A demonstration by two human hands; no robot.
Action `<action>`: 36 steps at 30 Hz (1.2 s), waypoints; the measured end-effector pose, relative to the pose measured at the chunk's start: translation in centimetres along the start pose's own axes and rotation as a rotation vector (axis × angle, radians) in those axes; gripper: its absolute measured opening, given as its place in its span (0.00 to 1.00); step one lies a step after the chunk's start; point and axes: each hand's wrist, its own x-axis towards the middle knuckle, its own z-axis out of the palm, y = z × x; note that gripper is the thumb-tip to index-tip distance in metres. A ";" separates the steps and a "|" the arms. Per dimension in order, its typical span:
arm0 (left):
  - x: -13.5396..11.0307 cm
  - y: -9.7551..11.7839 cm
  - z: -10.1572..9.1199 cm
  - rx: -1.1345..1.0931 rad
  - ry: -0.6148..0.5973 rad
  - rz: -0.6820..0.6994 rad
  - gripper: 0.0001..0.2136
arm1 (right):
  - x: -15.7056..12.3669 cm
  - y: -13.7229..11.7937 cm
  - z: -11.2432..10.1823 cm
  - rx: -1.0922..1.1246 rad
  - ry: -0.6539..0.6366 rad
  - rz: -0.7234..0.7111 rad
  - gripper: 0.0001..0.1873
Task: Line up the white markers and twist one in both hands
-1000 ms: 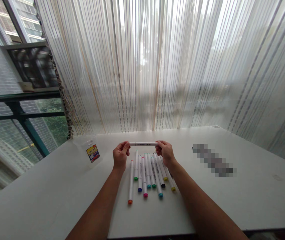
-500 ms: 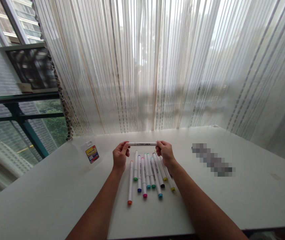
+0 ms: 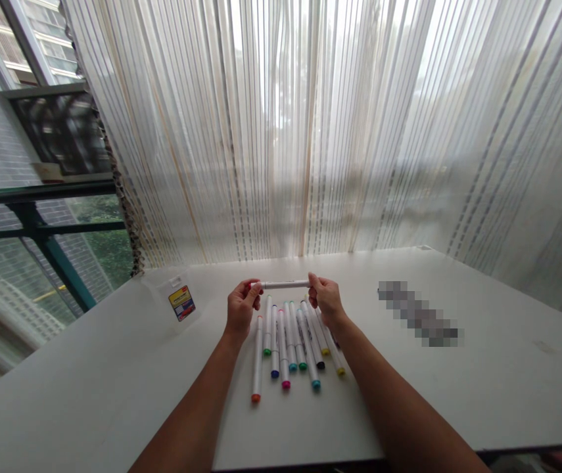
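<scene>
The left hand (image 3: 241,307) and right hand (image 3: 327,300) hold one white marker (image 3: 285,284) by its two ends, above the other markers (image 3: 288,341) on the table (image 3: 113,374).

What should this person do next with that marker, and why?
Probably pull the left hand and right hand gently apart, perhaps to uncap the white marker. Each hand pinches one end of it, which suits that pull. The other markers lie in a loose row nearer the person, so the held marker seems clear of them.
</scene>
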 end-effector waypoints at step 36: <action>1.5 7.4 -7.6 0.769 0.614 0.746 0.20 | 0.5 -0.3 -0.5 0.004 0.124 0.029 0.15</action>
